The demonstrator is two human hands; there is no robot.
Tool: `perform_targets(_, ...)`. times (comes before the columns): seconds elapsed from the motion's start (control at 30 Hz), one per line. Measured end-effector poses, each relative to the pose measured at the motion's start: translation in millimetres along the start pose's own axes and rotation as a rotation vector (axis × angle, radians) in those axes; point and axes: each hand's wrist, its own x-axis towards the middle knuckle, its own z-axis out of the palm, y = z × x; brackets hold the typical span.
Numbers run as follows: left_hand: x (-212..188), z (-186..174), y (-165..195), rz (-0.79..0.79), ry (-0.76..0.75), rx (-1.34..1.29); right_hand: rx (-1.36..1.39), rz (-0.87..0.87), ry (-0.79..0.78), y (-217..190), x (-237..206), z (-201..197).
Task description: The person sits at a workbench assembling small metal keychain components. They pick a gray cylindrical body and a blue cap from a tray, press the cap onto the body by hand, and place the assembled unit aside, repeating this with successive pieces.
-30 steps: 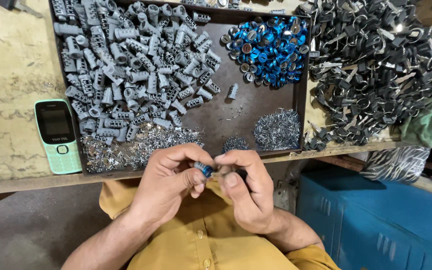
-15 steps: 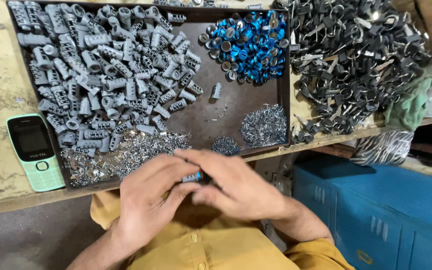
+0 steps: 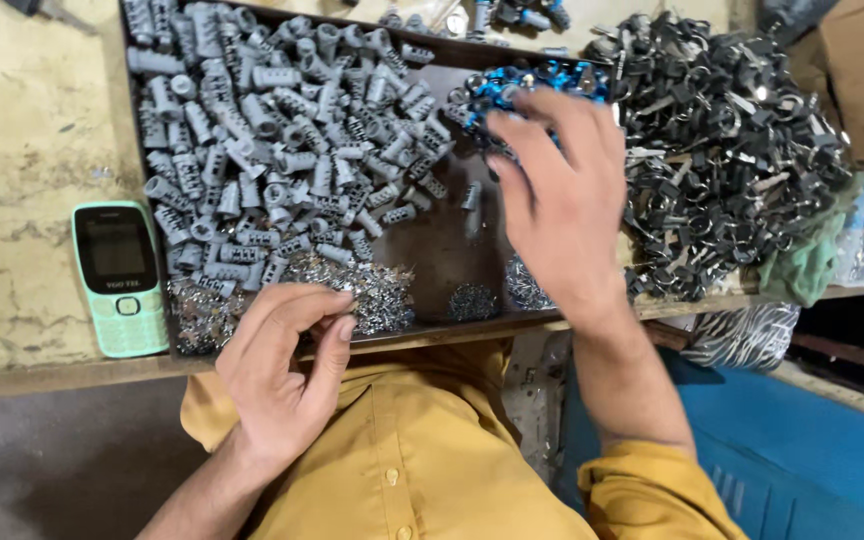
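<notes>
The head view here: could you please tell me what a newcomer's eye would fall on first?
First, the heap of grey ribbed metal parts filling the left of the dark tray. Next, the right hand spread over the bright blue parts at the tray's top right, beside a tangled black metal pile. The mint-green phone lies left of the tray.

The right hand (image 3: pixel 562 200) reaches over the blue caps (image 3: pixel 527 82) in the tray (image 3: pixel 432 250). The left hand (image 3: pixel 282 375) pinches near small silver bits (image 3: pixel 372 290).

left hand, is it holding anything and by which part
Cannot be told: the left hand has thumb and fingertips pinched together near the small shiny metal bits, but nothing shows between them. The right hand is spread open, empty.
</notes>
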Motion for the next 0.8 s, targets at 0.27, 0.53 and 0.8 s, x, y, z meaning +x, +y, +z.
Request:
perform_targets(0.27,4.8,3.0,-11.2,0.01,0.06,-0.031,0.398,0.033,-0.221,-77.5,-45.5,33.6)
perform_targets(0.53,1.1,-6.0,4.2,-0.072,-0.051,0.001,0.56,0.13,-0.123,-73.8,-57.2,21.8)
perform_targets(0.8,-4.3,3.5,12.8,-0.12,-0.101,0.093,0.672,0.234,-0.059,-75.9,-61.5,20.9)
